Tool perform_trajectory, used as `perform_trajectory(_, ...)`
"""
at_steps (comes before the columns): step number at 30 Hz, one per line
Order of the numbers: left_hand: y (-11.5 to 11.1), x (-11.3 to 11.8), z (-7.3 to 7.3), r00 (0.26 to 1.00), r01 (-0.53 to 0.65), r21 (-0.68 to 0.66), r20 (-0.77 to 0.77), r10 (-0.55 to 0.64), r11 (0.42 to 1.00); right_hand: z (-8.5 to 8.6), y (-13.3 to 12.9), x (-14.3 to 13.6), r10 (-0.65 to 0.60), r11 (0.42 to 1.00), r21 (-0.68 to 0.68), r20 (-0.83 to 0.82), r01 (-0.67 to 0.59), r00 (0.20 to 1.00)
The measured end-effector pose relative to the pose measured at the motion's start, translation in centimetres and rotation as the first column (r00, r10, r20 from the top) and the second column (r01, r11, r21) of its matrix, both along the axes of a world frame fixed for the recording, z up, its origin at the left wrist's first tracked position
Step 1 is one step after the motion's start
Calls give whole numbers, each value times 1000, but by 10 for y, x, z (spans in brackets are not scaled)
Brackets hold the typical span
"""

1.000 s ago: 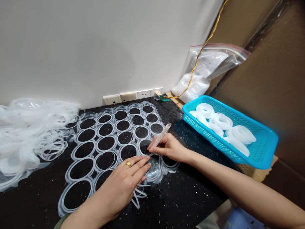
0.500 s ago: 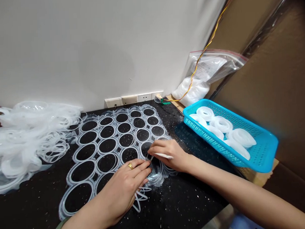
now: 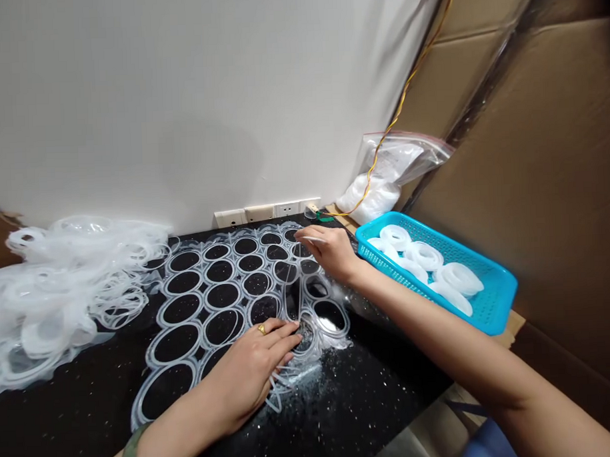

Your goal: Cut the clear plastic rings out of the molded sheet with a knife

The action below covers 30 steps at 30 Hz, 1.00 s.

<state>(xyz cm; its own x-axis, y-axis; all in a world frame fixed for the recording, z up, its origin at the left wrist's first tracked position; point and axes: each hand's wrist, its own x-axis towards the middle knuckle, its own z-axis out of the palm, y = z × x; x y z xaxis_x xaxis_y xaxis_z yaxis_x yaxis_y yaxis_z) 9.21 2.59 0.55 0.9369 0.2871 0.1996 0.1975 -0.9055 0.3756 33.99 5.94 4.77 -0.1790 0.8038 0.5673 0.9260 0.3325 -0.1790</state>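
Note:
A translucent sheet of joined silicone-like rings (image 3: 199, 362) lies on the black speckled worktop. My left hand (image 3: 257, 357) rests flat on its near right part, fingers stretched and pressing down; the thumb is hidden. Loose thin rings (image 3: 275, 397) stick out from under that hand. My right hand (image 3: 330, 253) is closed around a slim white pen-like tool (image 3: 314, 239) above the far right of the sheet. A thin clear strand (image 3: 301, 282) runs taut between the right fingertips and the left fingertips. The tool's tip is too small to make out.
A blue perforated basket (image 3: 504, 281) holding several white ring coils (image 3: 426, 256) stands at the right. Tangled translucent rings (image 3: 62, 297) are heaped at the left. Wall sockets (image 3: 259, 214), a twisted yellow cable (image 3: 405, 95) and a zip bag (image 3: 378, 186) are at the back; cardboard (image 3: 542, 147) stands right.
My right hand has moved up and away from my left hand, pulling the strand long and taut. The sheet's right side is lifted or shifted. My left hand stays nearly in place.

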Motion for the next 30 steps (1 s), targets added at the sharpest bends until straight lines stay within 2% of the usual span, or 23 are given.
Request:
perform_trajectory(5,0,-1,-2,1000,-5,-12,19,6,1000,-3,-8,-8,101,995,-15,-132,-104,986)
perform_trajectory(9,0,-2,-2,999,-2,-32,54,3,999,-8,-21,-2,92,994,-30,-323,-107,942)
perform_trajectory(12,0,-3,0,997,3,-55,76,2,998,-14,-35,2,48,978,-144,-545,-150,837)
perform_trajectory(16,3,-6,5,996,22,-71,90,-16,997,-24,-57,3,44,893,-262,-760,-367,649)
perform_trajectory(19,9,-9,7,991,18,-90,133,-6,996,-34,-70,1,44,827,-288,-822,-482,567)
perform_trajectory(21,14,-8,9,982,-27,-128,183,51,991,-40,-75,0,38,808,-288,-846,-515,532)
perform_trajectory(26,27,11,13,948,-195,-206,210,238,959,-46,-78,-5,27,807,-257,-883,-532,468)
perform_trajectory(30,39,36,16,973,-143,-138,164,165,980,-40,-75,-4,74,833,-225,-860,-505,505)
